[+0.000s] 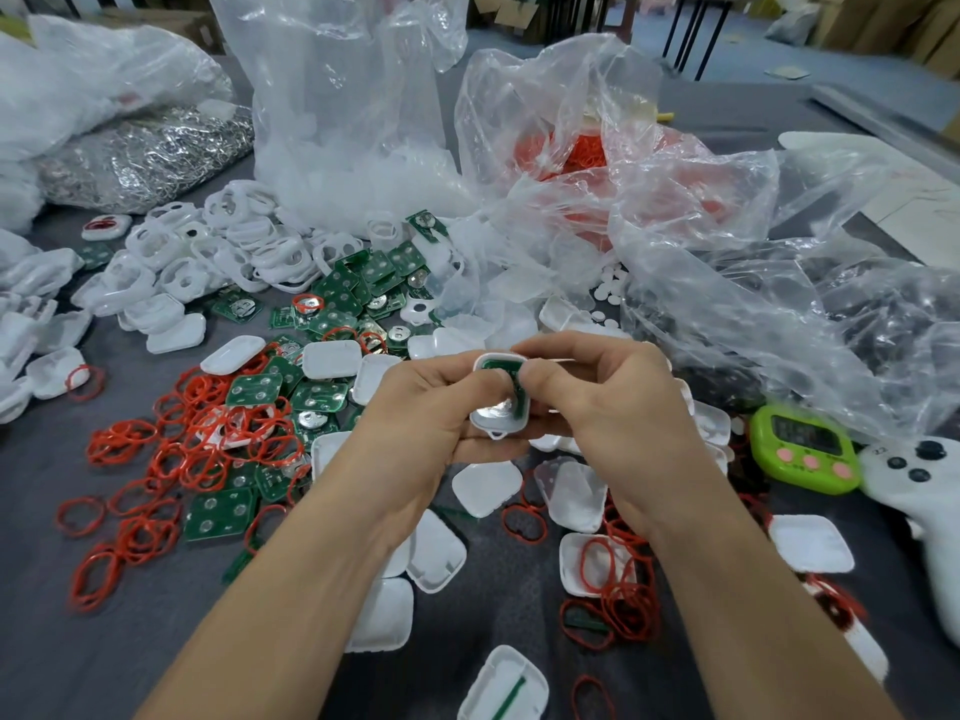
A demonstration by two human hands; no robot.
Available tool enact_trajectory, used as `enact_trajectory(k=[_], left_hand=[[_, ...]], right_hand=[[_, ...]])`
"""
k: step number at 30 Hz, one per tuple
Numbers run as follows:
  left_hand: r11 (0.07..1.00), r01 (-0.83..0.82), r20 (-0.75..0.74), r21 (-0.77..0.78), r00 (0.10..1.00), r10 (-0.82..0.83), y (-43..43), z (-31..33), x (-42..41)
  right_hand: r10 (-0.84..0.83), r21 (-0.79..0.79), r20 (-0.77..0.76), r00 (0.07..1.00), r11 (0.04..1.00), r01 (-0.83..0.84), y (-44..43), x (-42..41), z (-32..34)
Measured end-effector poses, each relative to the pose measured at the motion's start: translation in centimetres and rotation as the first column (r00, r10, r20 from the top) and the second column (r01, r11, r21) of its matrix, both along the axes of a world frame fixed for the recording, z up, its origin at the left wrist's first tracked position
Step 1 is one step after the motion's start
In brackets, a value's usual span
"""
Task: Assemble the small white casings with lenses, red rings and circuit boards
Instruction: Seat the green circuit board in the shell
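Both my hands hold one small white casing above the middle of the table. A green circuit board lies inside it. My left hand grips the casing's left side, and my right hand pinches its right edge with thumb and fingers. Loose red rings lie scattered at the left, among green circuit boards. More boards are heaped further back. White casing halves lie under and around my hands. Small white round lenses sit by the plastic bags.
Large clear plastic bags stand at the back, one holding red rings. White frames pile at the back left beside a bag of metal parts. A green timer and a white controller lie at the right.
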State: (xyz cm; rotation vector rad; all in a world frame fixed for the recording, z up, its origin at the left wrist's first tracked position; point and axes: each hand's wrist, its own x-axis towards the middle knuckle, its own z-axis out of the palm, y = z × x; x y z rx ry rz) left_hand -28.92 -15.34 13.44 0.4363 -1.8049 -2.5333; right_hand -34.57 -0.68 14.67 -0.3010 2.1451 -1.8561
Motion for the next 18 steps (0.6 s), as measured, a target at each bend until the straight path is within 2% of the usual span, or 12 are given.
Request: enact_trajectory(k=[3,8,12,18], left_hand=[[0.999,0.016,-0.031,-0.043,0.999,-0.017,0.0,-0.4,0.0],[0.995,0.075,-0.075,-0.061,0.994,-0.08,-0.4,-0.8,0.0],[0.993,0.11,-0.076,-0.052,0.991,-0.113,-0.6,-1.1,-0.1],[0.995,0.093,-0.067,-0.031,0.993,-0.095,-0.6,-1.4,-0.5]], right_hand=[[-0.045,0.089,-0.102,0.994,0.995,0.054,-0.3,0.3,-0.3],[-0.105,0.105,-0.175,0.979,0.987,0.124,-0.4,0.6,-0.3],[-0.152,0.101,-0.182,0.972,0.98,0.172,-0.6,0.7,-0.5],[-0.104,0.07,-0.137,0.985,0.991,0.114,-0.5,0.3,-0.6]])
